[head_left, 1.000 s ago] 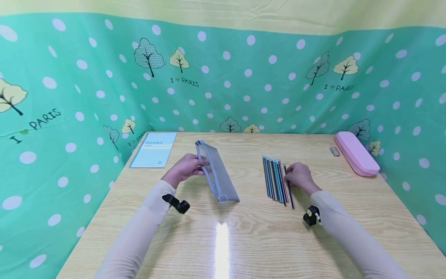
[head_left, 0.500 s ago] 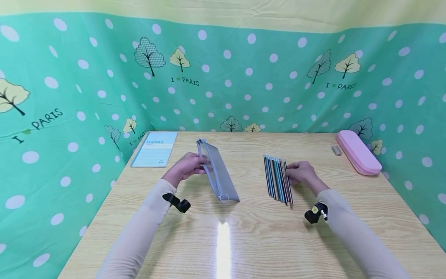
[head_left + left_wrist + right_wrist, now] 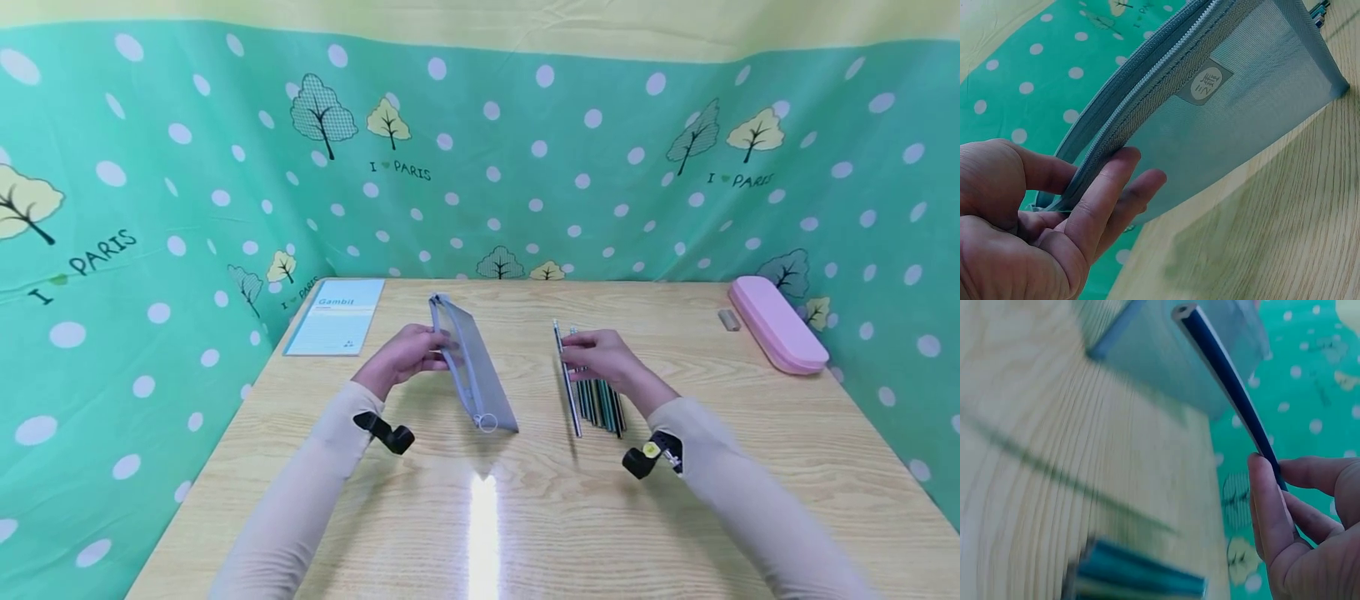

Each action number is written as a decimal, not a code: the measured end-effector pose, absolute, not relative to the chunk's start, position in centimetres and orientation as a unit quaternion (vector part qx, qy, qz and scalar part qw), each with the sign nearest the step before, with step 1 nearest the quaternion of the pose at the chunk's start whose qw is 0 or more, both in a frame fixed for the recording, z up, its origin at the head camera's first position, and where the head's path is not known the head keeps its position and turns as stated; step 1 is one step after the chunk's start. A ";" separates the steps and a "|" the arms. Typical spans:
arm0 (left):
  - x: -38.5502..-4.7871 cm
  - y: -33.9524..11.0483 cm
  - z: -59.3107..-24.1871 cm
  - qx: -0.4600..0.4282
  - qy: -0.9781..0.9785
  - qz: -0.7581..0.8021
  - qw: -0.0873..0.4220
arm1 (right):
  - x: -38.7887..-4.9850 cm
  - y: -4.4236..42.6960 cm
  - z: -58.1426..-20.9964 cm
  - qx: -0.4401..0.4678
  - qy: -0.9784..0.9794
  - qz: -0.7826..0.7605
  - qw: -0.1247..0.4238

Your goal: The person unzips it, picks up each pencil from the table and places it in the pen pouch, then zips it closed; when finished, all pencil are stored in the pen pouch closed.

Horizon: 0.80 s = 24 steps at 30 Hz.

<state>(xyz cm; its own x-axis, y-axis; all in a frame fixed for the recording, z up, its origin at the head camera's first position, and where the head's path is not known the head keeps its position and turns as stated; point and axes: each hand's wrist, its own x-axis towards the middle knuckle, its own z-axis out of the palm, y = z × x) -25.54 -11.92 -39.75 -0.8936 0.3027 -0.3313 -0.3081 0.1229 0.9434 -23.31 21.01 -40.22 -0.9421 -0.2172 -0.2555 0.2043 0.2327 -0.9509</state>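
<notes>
My left hand (image 3: pixel 405 354) pinches the rim of a grey-blue mesh zipper pouch (image 3: pixel 487 375), which stands tilted on its side with its zipper side facing left. The left wrist view shows the unzipped mouth, a round label (image 3: pixel 1206 83) and the thumb and fingers around the zipper edge. Between thumb and fingertips, my right hand (image 3: pixel 611 360) holds one dark blue pencil (image 3: pixel 1229 381), its unsharpened end toward the pouch. This pencil is raised off the table. Under and behind the right hand lies a row of several pencils (image 3: pixel 603 408), partly hidden by that hand.
A light blue notebook (image 3: pixel 334 321) lies at the back left. At the back right are a pink pencil case (image 3: pixel 780 325) and a small eraser (image 3: pixel 728 320). A dotted green curtain (image 3: pixel 525 167) encloses the wooden table (image 3: pixel 555 517) at the back and sides.
My right hand has moved from the right end of the pencil row leftward and up, and a single pencil is now lifted in it. The left hand and pouch have stayed nearly still.
</notes>
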 end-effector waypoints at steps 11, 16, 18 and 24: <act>-25.5 -11.6 -39.5 -0.003 0.705 0.670 0.233 | -23.9 15.7 -38.4 -0.008 0.736 -0.651 0.188; -25.5 -11.4 -39.2 -0.006 0.702 0.673 0.233 | -23.9 13.7 -37.5 -0.013 0.728 -0.657 0.193; -25.5 -11.4 -39.2 -0.005 0.703 0.671 0.235 | -24.0 13.0 -37.3 -0.013 0.725 -0.661 0.195; -25.4 -11.1 -39.1 -0.009 0.699 0.674 0.237 | -24.2 11.5 -37.0 -0.011 0.709 -0.678 0.194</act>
<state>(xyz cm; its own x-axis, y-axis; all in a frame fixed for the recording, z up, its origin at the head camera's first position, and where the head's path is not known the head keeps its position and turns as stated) -25.43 -11.15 -39.13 -0.8877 0.3073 -0.3429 -0.3315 0.0905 0.9391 -24.20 11.46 -37.02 -0.9248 -0.2787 -0.2590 0.2463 0.0803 -0.9659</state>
